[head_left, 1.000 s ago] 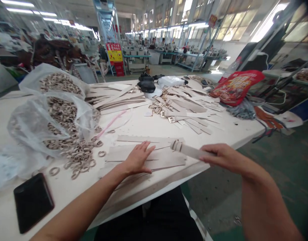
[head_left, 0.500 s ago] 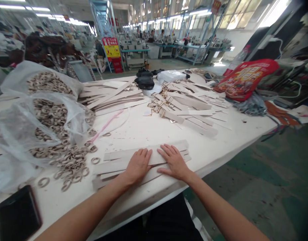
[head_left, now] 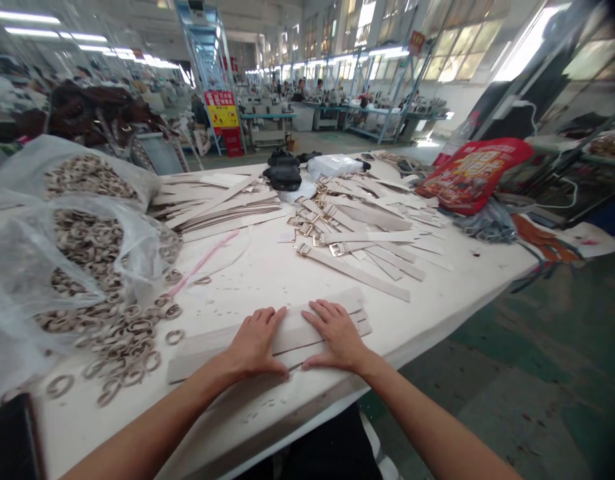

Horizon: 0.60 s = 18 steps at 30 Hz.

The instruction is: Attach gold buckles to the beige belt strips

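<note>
A bundle of flat beige straps (head_left: pixel 297 331) lies side by side near the table's front edge. My left hand (head_left: pixel 257 341) rests on them left of the middle, fingers stretched over the top and thumb along the near edge. To its right, my right hand (head_left: pixel 335 335) lies on the same straps, fingers spread and thumb at the near side. Both hands are open, pressing rather than wrapped round anything. Slots show at the straps' right ends. Farther back, straps with metal buckles (head_left: pixel 357 272) lie in a loose pile. My forearm hides part of the bundle's left end.
Clear plastic bags of small beige loops (head_left: pixel 90 250) stand at the left, loops spilling onto the white table (head_left: pixel 227 440). A dark phone (head_left: pixel 12 437) lies front left. More straps (head_left: pixel 217 207), black bundles (head_left: pixel 282 177) and a red bag (head_left: pixel 475 173) sit toward the back.
The straps under my hands now lie closer together, with narrower gaps. My hands have spread, thumbs moved to the near edge. The view has shifted slightly.
</note>
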Each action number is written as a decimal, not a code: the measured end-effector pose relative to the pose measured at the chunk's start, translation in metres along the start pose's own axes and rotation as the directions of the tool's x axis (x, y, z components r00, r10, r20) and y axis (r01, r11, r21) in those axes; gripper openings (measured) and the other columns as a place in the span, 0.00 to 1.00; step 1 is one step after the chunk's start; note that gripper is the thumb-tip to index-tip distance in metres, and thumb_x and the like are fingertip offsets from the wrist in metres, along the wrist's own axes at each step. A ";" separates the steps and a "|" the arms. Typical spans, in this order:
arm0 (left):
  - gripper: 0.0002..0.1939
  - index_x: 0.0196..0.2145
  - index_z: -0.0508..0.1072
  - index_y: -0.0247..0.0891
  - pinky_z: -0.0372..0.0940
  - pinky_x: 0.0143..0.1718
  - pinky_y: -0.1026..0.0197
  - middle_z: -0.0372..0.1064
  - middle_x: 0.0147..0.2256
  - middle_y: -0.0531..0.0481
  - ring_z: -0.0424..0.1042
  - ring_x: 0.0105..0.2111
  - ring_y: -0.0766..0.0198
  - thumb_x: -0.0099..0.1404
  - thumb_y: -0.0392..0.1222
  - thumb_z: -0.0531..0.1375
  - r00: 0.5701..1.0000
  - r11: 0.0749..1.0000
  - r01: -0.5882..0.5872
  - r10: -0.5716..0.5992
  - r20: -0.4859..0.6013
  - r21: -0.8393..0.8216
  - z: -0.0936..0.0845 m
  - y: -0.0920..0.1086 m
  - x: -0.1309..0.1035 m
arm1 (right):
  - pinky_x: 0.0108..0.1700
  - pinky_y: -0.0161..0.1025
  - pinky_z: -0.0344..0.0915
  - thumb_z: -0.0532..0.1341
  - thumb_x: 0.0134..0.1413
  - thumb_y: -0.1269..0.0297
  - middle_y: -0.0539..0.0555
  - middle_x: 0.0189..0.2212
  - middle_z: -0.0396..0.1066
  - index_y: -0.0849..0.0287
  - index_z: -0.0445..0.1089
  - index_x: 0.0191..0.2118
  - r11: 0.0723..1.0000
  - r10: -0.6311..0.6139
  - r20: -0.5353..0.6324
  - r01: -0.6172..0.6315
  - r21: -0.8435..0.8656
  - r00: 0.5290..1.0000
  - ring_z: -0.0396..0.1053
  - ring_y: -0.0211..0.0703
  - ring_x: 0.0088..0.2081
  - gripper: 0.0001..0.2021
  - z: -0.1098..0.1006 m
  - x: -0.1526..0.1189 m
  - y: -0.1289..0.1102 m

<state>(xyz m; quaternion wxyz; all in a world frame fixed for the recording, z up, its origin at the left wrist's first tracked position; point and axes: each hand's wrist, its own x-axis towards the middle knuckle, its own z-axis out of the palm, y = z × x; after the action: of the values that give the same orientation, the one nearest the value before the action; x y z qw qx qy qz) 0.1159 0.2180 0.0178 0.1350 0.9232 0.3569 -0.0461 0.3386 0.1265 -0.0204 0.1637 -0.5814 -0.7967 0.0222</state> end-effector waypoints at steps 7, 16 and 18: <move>0.44 0.61 0.52 0.38 0.63 0.46 0.52 0.64 0.50 0.41 0.64 0.47 0.50 0.48 0.50 0.62 0.999 0.999 0.015 -0.013 -0.044 0.042 -0.004 -0.005 -0.006 | 0.60 0.55 0.43 0.56 0.38 0.30 0.65 0.60 0.54 0.58 0.55 0.62 0.997 0.068 -0.075 -0.070 -0.013 0.995 0.47 0.61 0.62 0.48 0.004 0.026 -0.008; 0.33 0.57 0.57 0.39 0.63 0.46 0.55 0.67 0.51 0.41 0.68 0.48 0.51 0.55 0.48 0.56 0.946 0.943 0.311 -0.319 0.057 0.117 -0.043 -0.084 0.016 | 0.58 0.55 0.50 0.51 0.58 0.47 0.65 0.61 0.51 0.61 0.53 0.62 0.878 0.429 -0.309 -0.472 -0.079 0.849 0.49 0.58 0.61 0.31 0.007 -0.010 0.051; 0.33 0.58 0.57 0.38 0.63 0.47 0.54 0.66 0.52 0.40 0.67 0.49 0.51 0.55 0.48 0.56 0.937 0.934 0.336 -0.345 0.060 0.124 -0.043 -0.082 0.017 | 0.57 0.54 0.51 0.51 0.58 0.47 0.65 0.59 0.55 0.62 0.56 0.60 0.870 0.449 -0.285 -0.487 -0.075 0.847 0.52 0.57 0.59 0.30 0.010 -0.015 0.057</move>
<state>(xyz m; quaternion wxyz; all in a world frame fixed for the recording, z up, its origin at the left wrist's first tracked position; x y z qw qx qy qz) 0.0732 0.2989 0.0383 0.0875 0.8509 0.5025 -0.1256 0.3925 0.1325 -0.0459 0.2131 -0.7665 -0.6016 -0.0719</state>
